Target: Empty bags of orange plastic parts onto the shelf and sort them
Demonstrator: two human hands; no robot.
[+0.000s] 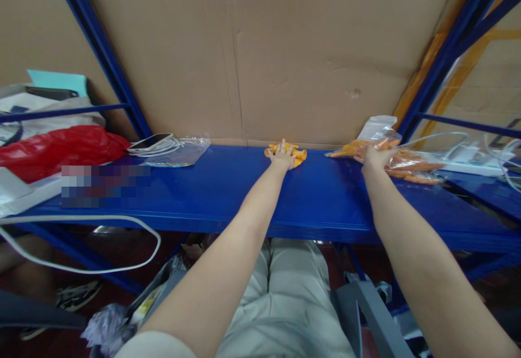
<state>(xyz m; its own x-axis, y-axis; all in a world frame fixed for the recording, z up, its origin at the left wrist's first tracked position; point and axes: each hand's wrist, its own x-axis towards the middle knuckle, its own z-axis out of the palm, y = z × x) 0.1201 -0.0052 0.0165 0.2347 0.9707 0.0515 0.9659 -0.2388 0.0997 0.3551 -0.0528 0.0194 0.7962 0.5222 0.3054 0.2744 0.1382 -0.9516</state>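
My left hand lies with its fingers spread over a small heap of orange, limp pieces that look like uninflated balloons, near the back of the blue shelf. To the right, my right hand grips a clear plastic bag filled with similar orange pieces. Its fingertips are partly hidden by the bag and its contents. A white label or card shows at the top of the bag. The bag rests on the shelf by the right blue post.
A blue metal shelf spans the front, backed by cardboard. To the left are a phone with a white cable, a flat clear bag and a red plastic bag. A white power strip lies right. A cable loop hangs over the front edge.
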